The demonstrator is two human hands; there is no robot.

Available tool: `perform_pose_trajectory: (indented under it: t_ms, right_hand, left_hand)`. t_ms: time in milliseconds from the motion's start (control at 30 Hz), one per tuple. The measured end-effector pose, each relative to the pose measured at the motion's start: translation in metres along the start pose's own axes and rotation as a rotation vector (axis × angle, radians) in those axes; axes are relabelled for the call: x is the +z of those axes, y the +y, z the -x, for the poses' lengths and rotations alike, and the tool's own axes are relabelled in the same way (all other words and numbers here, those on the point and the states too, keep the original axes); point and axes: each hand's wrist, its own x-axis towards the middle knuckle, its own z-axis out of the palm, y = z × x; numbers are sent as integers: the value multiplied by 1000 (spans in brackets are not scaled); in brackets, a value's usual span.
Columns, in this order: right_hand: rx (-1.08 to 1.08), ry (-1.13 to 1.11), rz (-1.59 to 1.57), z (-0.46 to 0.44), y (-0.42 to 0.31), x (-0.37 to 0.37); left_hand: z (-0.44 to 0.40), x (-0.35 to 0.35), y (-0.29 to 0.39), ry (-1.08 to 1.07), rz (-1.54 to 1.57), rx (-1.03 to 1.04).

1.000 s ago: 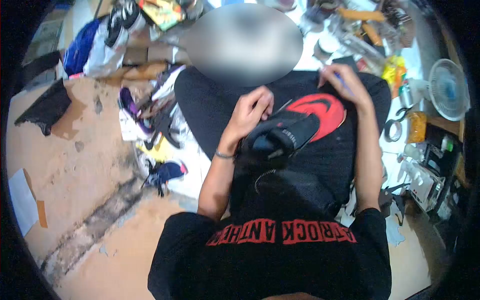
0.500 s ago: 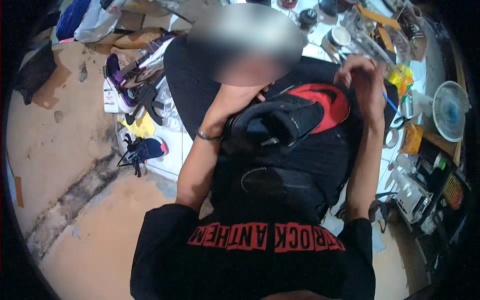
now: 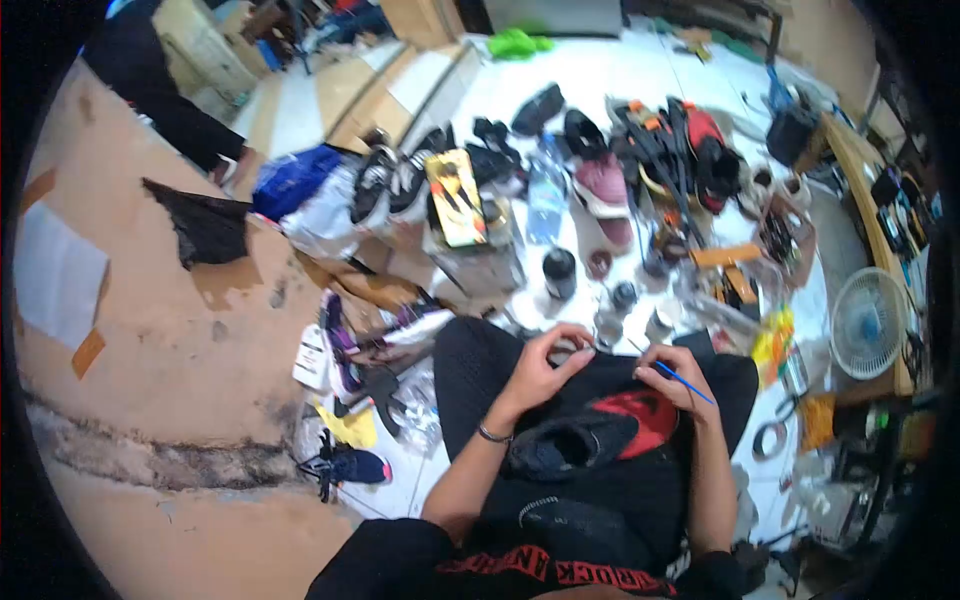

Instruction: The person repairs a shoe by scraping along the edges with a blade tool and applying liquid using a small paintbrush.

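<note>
A black and red shoe [image 3: 615,435] lies on my lap, its dark opening toward the left and its red part toward the right. My left hand [image 3: 550,370] is above the shoe, thumb and fingers curled together; anything between the fingertips is too small to make out. In my right hand [image 3: 680,380] is a slim blue-handled tool [image 3: 685,382], pinched between thumb and fingers, with a thin dark tip pointing up and left. Both hands are apart from the shoe, just beyond it.
Several shoes, a clear plastic bottle [image 3: 546,195] and a black jar [image 3: 559,272] stand ahead on white tiles. On the left are a purple shoe [image 3: 338,345] and a dark blue shoe [image 3: 358,466]. A fan [image 3: 868,322] and a tape roll [image 3: 770,439] are on the right. Someone's dark-clothed leg [image 3: 175,95] shows upper left.
The view has tipped up from my lap to the floor ahead. My left hand has come off the shoe and is now nearer my right hand, which still holds the blue tool.
</note>
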Motion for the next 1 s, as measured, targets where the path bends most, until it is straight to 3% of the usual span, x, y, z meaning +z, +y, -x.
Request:
perform_pose_trajectory:
  t_ms: [100, 200, 233, 267, 300, 400, 433, 467, 500, 533, 567, 600, 700, 800, 833, 1000]
  right_hand:
    - [174, -83, 659, -1, 76, -29]
    - [154, -195, -40, 3, 31, -18]
    - [71, -166, 42, 5, 57, -27]
    - [143, -72, 444, 3, 57, -33]
    - [189, 0, 847, 1, 63, -32]
    - [73, -184, 698, 6, 49, -25]
    - [43, -141, 367, 12, 40, -24]
    - [22, -123, 291, 9, 59, -31]
    - [-19, 18, 341, 9, 64, -32]
    - [-129, 100, 818, 8, 99, -42]
    - [-83, 281, 790, 10, 133, -38]
    - [119, 122, 807, 3, 113, -35]
    - [125, -161, 376, -4, 69, -30]
    - [15, -48, 621, -1, 89, -34]
    - [25, -54, 579, -1, 86, -33]
    - [79, -66, 417, -1, 68, -29]
  left_hand:
    - [4, -30, -36, 92, 357, 30]
    - [-3, -75, -29, 180, 568, 282]
    - [-8, -93, -30, 212, 588, 355]
    - [-10, -105, -22, 219, 892, 373]
    - [-15, -123, -11, 192, 946, 413]
    - [-22, -162, 1, 165, 988, 523]
    - [-20, -175, 6, 165, 967, 581]
    - [-21, -187, 9, 109, 1026, 618]
    - [-20, -201, -1, 124, 1059, 611]
    - [-18, -203, 4, 179, 1018, 597]
    - [-16, -206, 9, 233, 975, 580]
    - [-15, -205, 13, 270, 969, 575]
    - [-14, -195, 11, 313, 1021, 584]
    - [-12, -153, -34, 232, 1073, 433]
    - [-12, -145, -45, 204, 1074, 356]
    - [-11, -145, -52, 307, 989, 386]
